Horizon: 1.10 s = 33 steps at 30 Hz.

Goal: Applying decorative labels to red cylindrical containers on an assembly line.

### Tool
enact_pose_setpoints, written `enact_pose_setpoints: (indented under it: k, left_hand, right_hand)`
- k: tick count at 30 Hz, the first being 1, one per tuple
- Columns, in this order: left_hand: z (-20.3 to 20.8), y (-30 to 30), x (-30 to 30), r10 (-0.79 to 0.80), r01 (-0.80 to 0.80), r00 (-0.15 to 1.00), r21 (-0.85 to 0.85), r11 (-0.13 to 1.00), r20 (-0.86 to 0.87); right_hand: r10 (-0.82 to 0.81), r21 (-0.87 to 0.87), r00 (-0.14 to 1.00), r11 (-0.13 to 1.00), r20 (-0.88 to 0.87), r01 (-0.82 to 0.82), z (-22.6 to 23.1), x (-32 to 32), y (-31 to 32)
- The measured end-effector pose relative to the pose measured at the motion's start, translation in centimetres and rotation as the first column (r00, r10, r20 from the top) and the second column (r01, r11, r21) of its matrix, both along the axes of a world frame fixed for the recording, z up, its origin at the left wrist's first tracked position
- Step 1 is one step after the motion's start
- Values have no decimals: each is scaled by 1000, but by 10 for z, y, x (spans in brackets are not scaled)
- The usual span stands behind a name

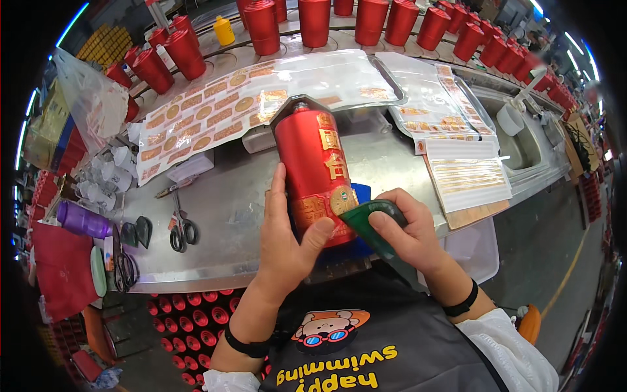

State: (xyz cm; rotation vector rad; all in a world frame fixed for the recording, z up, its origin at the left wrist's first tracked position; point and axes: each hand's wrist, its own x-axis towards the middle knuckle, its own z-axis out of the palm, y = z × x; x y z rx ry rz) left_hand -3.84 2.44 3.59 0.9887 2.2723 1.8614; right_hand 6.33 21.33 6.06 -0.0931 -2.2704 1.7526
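A red bottle with gold raised lettering lies tilted in front of me, its neck pointing away. My left hand is closed round its lower left side, thumb across the front near the base. In my right hand is a green scraper, pinched between thumb and fingers. The scraper's edge touches or nearly touches a round gold sticker low on the bottle. Something blue shows behind the bottle's lower right side, mostly hidden. Sheets of gold and red stickers lie beyond the bottle.
Scissors and a purple bottle lie at the left of the metal table. Red bottles line a conveyor at the back, with a yellow bottle. On the right are a gold-strip sheet and a sink.
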Motion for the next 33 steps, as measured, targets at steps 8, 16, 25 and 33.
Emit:
enact_pose_setpoints:
  k: [8, 16, 25, 33]
  left_hand:
    - [1, -1, -2, -27, 27, 1000, -15, 1000, 12]
    - [0, -1, 4, -41, 37, 995, 36, 999, 93]
    - [8, -7, 13, 170, -174, 969, -5, 985, -179]
    - [11, -5, 49, -44, -395, 546, -303, 868, -837]
  right_hand:
    - [-28, 37, 1000, 999, 10, 27, -4, -2, 0]
    - [-46, 61, 999, 997, -17, 47, -10, -2, -2]
    - [-71, 55, 996, 996, -50, 73, -15, -2, -2]
    - [-61, 33, 997, 997, -53, 63, -18, -4, -3]
